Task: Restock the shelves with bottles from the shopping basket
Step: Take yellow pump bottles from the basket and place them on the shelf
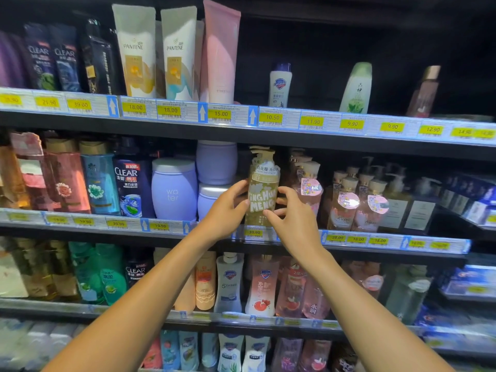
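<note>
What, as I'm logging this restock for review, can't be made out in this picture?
Head view only:
- Shopping basket: outside the frame.
- Gold pump bottle: label partly covered by the left hand and right hand; whether it rests on the shelf is unclear.
- Third-shelf price tags: blurred, unreadable.
- Bottom-row bottles: cut off by the lower edge.

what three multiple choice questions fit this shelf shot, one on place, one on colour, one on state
1. Where is the gold pump bottle?
A top shelf; B second shelf down, between lilac jars and pink pump bottles; C bottom shelf.
2. What colour is the price tag under it?
A yellow; B red; C green.
3. How is it held?
A by neither hand; B by one hand; C by both hands.

Answers:
1. B, the jars are on its left and the pink bottles on its right.
2. A, the 39.90 tag is yellow.
3. C, the left hand and right hand grip its sides.
</note>
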Tool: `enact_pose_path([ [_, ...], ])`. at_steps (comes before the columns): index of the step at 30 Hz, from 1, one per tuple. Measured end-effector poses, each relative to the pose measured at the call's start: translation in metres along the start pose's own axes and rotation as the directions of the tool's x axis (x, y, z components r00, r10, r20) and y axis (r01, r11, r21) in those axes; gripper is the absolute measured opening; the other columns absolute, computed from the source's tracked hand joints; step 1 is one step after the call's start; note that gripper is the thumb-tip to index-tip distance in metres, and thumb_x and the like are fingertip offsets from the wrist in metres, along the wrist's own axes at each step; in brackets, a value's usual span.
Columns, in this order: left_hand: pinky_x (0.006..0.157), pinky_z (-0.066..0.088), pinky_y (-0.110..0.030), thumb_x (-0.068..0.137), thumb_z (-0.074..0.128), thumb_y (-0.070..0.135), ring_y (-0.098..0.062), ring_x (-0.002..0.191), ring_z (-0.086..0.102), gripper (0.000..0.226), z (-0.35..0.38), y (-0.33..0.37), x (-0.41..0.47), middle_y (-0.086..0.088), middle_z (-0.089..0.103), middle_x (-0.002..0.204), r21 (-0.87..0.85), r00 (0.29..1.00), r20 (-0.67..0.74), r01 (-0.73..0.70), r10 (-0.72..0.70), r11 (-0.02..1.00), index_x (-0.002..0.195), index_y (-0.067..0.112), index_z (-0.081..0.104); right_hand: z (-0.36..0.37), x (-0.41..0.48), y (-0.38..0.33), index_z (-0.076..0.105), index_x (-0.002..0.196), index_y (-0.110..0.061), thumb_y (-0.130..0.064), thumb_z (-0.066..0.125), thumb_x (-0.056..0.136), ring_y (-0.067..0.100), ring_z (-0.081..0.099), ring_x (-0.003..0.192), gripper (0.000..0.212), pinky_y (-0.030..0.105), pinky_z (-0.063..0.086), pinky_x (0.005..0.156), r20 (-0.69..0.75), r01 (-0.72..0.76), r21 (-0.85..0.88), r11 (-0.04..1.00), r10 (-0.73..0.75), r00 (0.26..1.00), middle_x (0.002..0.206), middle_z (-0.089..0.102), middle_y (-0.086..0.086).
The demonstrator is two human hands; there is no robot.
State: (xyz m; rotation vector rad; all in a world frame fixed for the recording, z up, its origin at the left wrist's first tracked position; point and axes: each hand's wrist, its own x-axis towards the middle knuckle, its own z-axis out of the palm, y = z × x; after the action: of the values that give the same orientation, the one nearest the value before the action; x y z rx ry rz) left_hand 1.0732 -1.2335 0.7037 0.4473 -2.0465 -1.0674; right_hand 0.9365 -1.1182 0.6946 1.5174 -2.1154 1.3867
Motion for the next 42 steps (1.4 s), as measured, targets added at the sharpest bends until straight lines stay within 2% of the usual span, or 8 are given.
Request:
enact_pose_path([
  [9,0.101,0.05,-0.027,0.101,0.059,0.011,-0.008,0.126,0.058,0.057,0.003,-0.001,-0.01,0.008,0.056,0.144,0.184,1.0,-0.014,0.011,-0.009,0.983,0.154,0.025,0.041,0.005,0.0,0.004,0.06,0.138,-0.018,-0.031,0.071,0.094,-0.011,0.054,0.067,0.047,0.013,0.043,0.074,-0.001,0.012,-0.061,0.998,-0.013,1.0,0.112,0.074,-0.004],
  [14,0.09,0.044,-0.024,0.098,0.057,0.01,-0.008,0.107,0.059,0.044,0.005,0.001,-0.019,0.008,0.061,0.124,0.336,0.995,-0.096,0.066,-0.035,0.94,0.141,0.021,0.049,0.007,0.002,0.005,0.064,0.133,-0.016,-0.031,0.072,0.094,-0.003,0.058,0.072,0.042,0.024,0.053,0.082,-0.013,0.017,-0.09,0.996,-0.018,1.0,0.105,0.074,-0.005],
  [19,0.102,0.048,-0.03,0.096,0.052,0.005,-0.01,0.117,0.059,0.053,0.005,0.004,-0.021,0.004,0.063,0.135,0.362,0.997,-0.066,0.053,-0.031,0.931,0.146,0.022,0.049,0.008,0.001,0.006,0.066,0.13,-0.019,-0.031,0.072,0.094,-0.002,0.063,0.075,0.039,0.023,0.055,0.079,-0.024,0.015,-0.082,0.996,-0.017,1.0,0.099,0.073,-0.009],
  [24,0.1,0.047,-0.027,0.097,0.053,0.006,-0.009,0.117,0.059,0.056,0.003,0.004,-0.023,0.006,0.062,0.138,0.377,0.998,-0.046,0.046,-0.031,0.925,0.149,0.024,0.047,0.01,-0.001,0.008,0.063,0.136,-0.016,-0.034,0.074,0.092,0.0,0.067,0.08,0.048,0.028,0.059,0.086,-0.045,0.021,-0.085,0.996,-0.025,0.999,0.11,0.074,-0.004],
  [27,0.101,0.051,-0.035,0.097,0.055,0.012,-0.013,0.114,0.063,0.054,0.002,0.002,-0.023,0.007,0.065,0.136,0.393,0.997,-0.059,0.062,-0.042,0.918,0.147,0.03,0.047,0.011,-0.001,0.01,0.062,0.138,-0.017,-0.039,0.075,0.09,0.003,0.071,0.088,0.054,0.027,0.056,0.088,-0.035,0.009,-0.105,0.994,-0.013,0.999,0.111,0.075,-0.003],
  [30,0.095,0.052,-0.038,0.097,0.056,0.019,-0.013,0.098,0.065,0.055,0.002,0.001,-0.024,0.009,0.065,0.138,0.425,0.997,-0.05,0.081,-0.066,0.901,0.147,0.035,0.043,0.012,-0.002,0.009,0.063,0.137,-0.018,-0.04,0.075,0.09,0.007,0.071,0.093,0.053,0.022,0.048,0.082,-0.018,0.001,-0.123,0.992,-0.003,1.0,0.107,0.077,-0.001],
  [35,0.094,0.054,-0.045,0.097,0.054,0.021,-0.015,0.094,0.067,0.054,0.002,0.004,-0.025,0.012,0.064,0.14,0.45,0.996,-0.042,0.093,-0.083,0.888,0.146,0.039,0.041,0.012,-0.001,0.007,0.063,0.135,-0.019,-0.039,0.075,0.091,0.008,0.071,0.092,0.049,0.023,0.049,0.08,-0.009,-0.009,-0.127,0.992,0.008,1.0,0.108,0.076,-0.001],
  [42,0.097,0.053,-0.044,0.097,0.053,0.019,-0.018,0.103,0.067,0.056,0.001,0.004,-0.023,0.011,0.062,0.143,0.455,0.995,-0.022,0.097,-0.097,0.885,0.148,0.037,0.039,0.014,0.001,0.008,0.065,0.131,-0.019,-0.037,0.075,0.091,0.008,0.071,0.087,0.046,0.029,0.057,0.083,-0.003,-0.014,-0.126,0.992,0.013,1.0,0.105,0.075,-0.004],
])
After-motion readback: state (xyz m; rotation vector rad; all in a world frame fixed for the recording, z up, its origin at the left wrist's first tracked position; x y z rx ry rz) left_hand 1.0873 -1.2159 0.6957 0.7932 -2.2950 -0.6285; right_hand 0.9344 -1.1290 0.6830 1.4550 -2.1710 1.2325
